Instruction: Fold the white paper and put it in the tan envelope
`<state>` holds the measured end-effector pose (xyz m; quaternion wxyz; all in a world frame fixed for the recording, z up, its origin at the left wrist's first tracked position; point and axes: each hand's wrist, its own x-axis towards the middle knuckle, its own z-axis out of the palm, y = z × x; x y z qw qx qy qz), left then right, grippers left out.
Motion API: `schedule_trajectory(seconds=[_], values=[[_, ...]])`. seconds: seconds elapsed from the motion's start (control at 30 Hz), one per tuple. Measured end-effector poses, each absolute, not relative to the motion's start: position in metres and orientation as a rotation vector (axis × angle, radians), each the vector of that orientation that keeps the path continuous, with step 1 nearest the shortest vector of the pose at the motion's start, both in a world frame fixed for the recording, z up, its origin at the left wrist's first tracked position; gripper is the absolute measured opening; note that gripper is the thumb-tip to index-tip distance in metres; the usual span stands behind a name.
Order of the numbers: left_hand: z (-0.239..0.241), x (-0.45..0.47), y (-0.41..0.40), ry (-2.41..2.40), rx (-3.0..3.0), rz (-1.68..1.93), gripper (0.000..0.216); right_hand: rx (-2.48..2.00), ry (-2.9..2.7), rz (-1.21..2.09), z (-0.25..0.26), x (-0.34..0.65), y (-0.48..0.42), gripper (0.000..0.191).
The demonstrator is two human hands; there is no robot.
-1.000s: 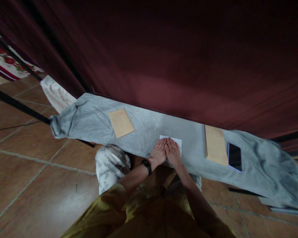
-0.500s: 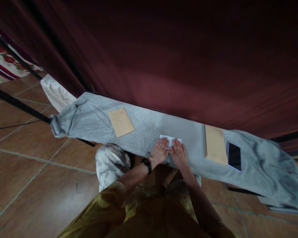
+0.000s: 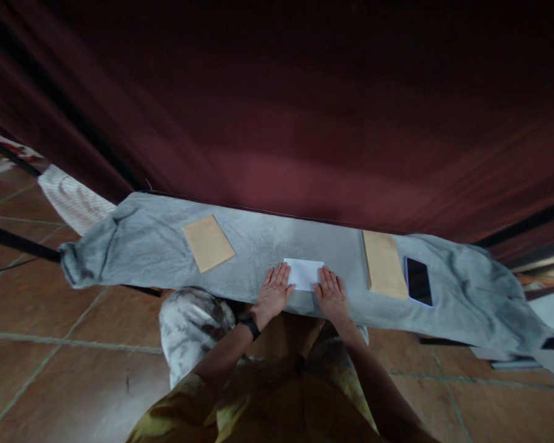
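Note:
A small white sheet of paper [image 3: 303, 274], perhaps folded, lies flat on the grey cloth [image 3: 258, 246] in front of me. My left hand [image 3: 274, 291] rests at the paper's left edge, fingers stretched out and pointing away from me. At the right edge lies my right hand [image 3: 331, 295], flat, its fingertips touching the paper. Neither hand grips anything. A dark watch [image 3: 250, 326] is on my left wrist.
Left on the cloth is one brown envelope [image 3: 208, 243]; to the right, a stack of brown envelopes [image 3: 385, 264] sits beside a phone [image 3: 418, 281]. A dark red curtain [image 3: 277, 154] hangs along the far edge. Tiled floor [image 3: 37, 363] surrounds the bench.
My hands have moved apart from the middle of the white paper to its two side edges, uncovering it. The whole view has shifted slightly.

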<state>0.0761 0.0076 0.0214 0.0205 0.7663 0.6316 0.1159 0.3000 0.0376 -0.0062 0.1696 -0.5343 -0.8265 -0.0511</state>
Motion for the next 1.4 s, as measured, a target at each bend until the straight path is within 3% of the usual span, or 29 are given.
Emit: schedule_trajectory(seconds=[0.27,0.47,0.7,0.9,1.17,1.4], values=[[0.025,0.063,0.016,1.762,2.479,0.170,0.044,-1.528,-2.322,-0.100,0.000,0.299,0.035,0.055],[0.036,0.065,0.018,1.670,2.546,0.177,0.050,-1.359,-2.394,0.050,0.008,0.308,0.034,0.055],[0.077,0.059,0.026,1.743,2.296,0.593,0.023,-1.249,-1.979,0.469,0.022,0.312,0.049,0.028],[0.082,0.059,0.053,1.620,1.361,1.247,0.024,-1.349,-1.746,0.634,0.039,0.300,0.080,0.035],[0.036,0.068,0.056,1.697,1.182,1.285,0.048,-1.575,-1.685,0.542,0.024,0.274,0.108,0.037],[0.032,0.076,0.054,2.050,1.740,1.004,0.048,-1.648,-1.926,0.136,0.014,0.264,0.095,0.043]])
